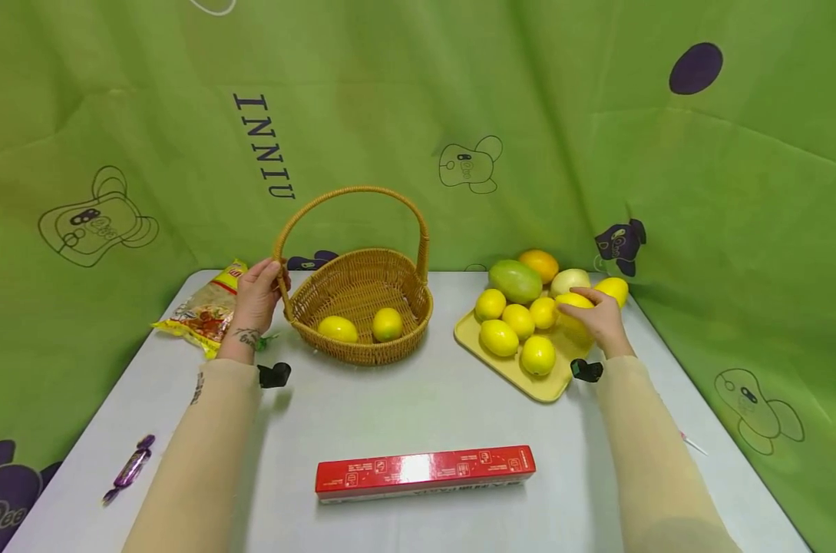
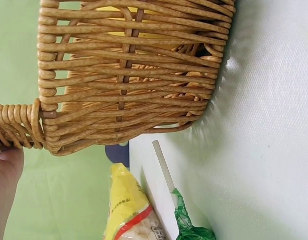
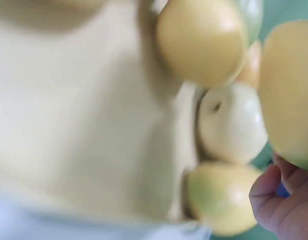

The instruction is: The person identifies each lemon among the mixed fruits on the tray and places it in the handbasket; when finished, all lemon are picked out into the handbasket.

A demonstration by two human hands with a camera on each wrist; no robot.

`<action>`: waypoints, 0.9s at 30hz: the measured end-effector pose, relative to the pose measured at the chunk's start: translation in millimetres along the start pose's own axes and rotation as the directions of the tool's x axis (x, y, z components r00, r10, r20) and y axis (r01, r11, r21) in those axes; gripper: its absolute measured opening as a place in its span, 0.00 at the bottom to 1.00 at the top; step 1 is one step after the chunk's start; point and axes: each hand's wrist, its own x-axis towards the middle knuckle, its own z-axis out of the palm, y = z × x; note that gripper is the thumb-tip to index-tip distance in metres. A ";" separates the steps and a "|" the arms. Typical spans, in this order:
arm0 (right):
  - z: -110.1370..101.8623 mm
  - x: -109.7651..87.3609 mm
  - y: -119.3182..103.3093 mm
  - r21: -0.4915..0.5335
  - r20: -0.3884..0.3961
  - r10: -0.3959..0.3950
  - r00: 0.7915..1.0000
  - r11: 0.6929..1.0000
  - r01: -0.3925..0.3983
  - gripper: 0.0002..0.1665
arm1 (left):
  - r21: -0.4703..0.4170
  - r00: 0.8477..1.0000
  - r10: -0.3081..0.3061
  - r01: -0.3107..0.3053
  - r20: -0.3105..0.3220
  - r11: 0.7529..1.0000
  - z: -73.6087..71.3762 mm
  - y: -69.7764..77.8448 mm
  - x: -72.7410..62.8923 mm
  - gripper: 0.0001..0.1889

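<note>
My left hand (image 1: 257,298) grips the base of the handle on a brown wicker basket (image 1: 372,355); only a bit of that hand shows in the left wrist view. Inside the basket lie two lemons, one on the left (image 1: 338,329) and one near the middle (image 1: 388,325). On the right, my right hand (image 1: 607,322) pinches a lemon (image 1: 575,300) over the yellow tray (image 1: 545,390). That held lemon (image 3: 288,95) looks raised in the right wrist view. Several more lemons (image 1: 498,338) rest on the tray.
Behind the tray's fruit are a green mango (image 1: 515,281), an orange fruit (image 1: 538,266), a pale round fruit (image 1: 570,281) and a yellow mango (image 1: 612,290). A red box (image 1: 426,470) lies in front. Left are a snack bag (image 1: 206,311) and a purple-wrapped candy (image 1: 129,470).
</note>
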 end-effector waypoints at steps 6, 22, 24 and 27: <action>19.1 0.7 -43.0 0.144 0.066 -0.130 0.989 0.982 0.120 0.38 | 0.015 1.000 -0.005 0.006 -0.005 1.000 -1.3 0.0 0.4 0.08; 162.8 -12.1 -157.1 0.299 0.338 -0.417 0.844 0.898 0.323 0.23 | 0.014 1.000 -0.005 0.005 -0.005 1.000 -0.5 0.4 0.8 0.08; 182.0 -14.7 -164.0 0.293 0.369 -0.428 0.825 0.896 0.334 0.23 | 0.009 1.000 -0.004 0.004 -0.006 1.000 -0.9 -0.3 0.8 0.07; 207.1 -20.5 -172.9 0.281 0.421 -0.443 0.792 0.893 0.351 0.26 | 0.007 1.000 -0.004 0.004 -0.007 1.000 -1.3 -0.7 0.6 0.07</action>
